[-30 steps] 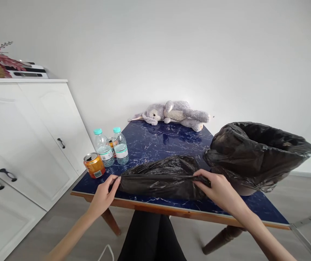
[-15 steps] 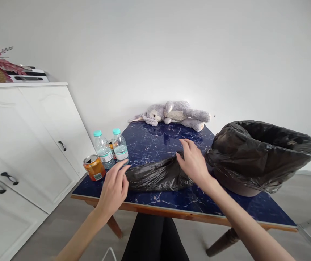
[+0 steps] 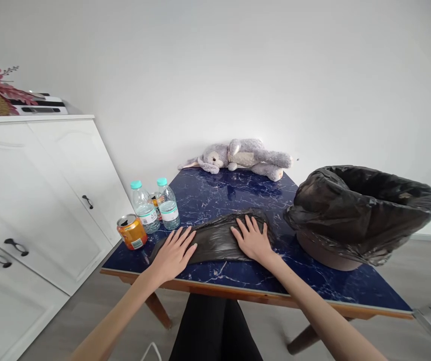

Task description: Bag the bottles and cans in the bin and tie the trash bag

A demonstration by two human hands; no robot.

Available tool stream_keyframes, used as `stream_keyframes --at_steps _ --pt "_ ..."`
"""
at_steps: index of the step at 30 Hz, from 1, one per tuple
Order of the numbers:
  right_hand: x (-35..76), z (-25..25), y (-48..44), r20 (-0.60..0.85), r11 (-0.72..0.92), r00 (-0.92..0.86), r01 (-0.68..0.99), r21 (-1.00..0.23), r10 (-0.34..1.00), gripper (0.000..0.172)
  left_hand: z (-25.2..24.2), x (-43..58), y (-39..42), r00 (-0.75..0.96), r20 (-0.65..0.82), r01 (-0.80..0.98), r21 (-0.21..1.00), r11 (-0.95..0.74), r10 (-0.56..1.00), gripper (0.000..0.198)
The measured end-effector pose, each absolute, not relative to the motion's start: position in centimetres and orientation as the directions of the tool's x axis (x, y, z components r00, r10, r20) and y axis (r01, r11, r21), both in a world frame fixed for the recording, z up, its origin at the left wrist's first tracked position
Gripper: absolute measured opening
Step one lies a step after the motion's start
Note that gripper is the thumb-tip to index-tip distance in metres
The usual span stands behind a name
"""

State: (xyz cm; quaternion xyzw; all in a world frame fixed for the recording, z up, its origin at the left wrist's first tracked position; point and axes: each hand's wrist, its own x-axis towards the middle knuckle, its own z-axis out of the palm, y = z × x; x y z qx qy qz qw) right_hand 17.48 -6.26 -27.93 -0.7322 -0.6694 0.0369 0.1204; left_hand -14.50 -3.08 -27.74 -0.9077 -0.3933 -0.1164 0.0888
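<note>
Blue marbled table (image 3: 207, 195): flattened black bag (image 3: 217, 244) near the near edge, long axis left-right, right end slightly farther. Left hand (image 3: 173, 254) on left part, right hand (image 3: 253, 239) on right; both spread flat, apart, gripping nothing.

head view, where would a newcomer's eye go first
Probably the black liner over the bin, right side of the blue table. The left hand and right hand lie spread on a black plastic bag near the front edge. A grey plush rabbit lies at the far end.
</note>
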Motion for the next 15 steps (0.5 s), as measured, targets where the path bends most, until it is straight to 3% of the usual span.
stream_keyframes --at_steps 5,9,15 --pt "19.6 -28.9 -5.8 0.104 -0.063 0.089 0.970 -0.236 0.991 0.067 -27.0 -16.0 -3.6 0.643 0.281 0.749 -0.040 -0.661 0.712 0.057" --pt "20.4 -29.1 -5.7 0.148 0.003 0.036 0.967 -0.255 0.988 0.066 -25.3 -18.0 -5.8 0.643 0.288 0.729 0.055 -0.682 0.710 0.055" --pt "21.2 -27.3 -6.2 0.253 0.111 -0.031 0.944 -0.312 0.967 0.055 -24.2 -20.8 -9.6 0.723 0.289 0.645 0.043 -0.763 0.628 0.080"
